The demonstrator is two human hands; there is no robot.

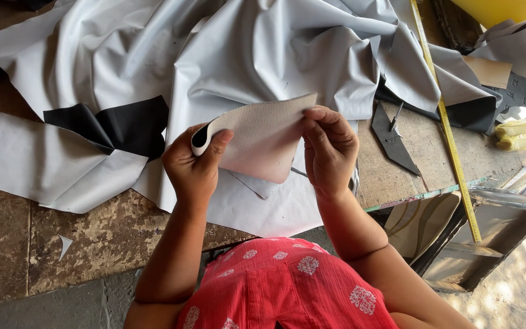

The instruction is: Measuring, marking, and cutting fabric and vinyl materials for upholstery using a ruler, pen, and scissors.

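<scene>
Cut piece (257, 137) of stiff material, pale woven backing facing the camera, black face showing only where one corner curls over. It is held up in the air between both hands, above the sheet of grey fabric (263, 55) and not touching it. Left hand (195, 163) pinches the curled corner of the cut piece, thumb on the backing side and the other fingers closed behind it. Right hand (330, 149) grips the opposite edge of the cut piece, fingertips curled together over the top corner, thumb hidden behind. Directly under the cut piece the grey fabric lies rumpled in deep folds and spreads away from it on all sides; a flap of it beside the left hand is turned over and shows a black underside (117, 125). Below the cut piece, between the forearms, a flat part of the same fabric carries a small angular offcut. Beyond the right hand, to the far side of the cut piece, a dark pointed scrap (394, 143) lies on a bare wooden board (391, 176). A yellow measuring tape (448, 137) runs in a long slant past that scrap, well apart from the cut piece. Further out past the tape, a crumpled yellow cloth (515, 134). Nearest the camera, below the cut piece, a red garment with white print (287, 286). Worn mottled tabletop (92, 237) shows beside the left forearm.
</scene>
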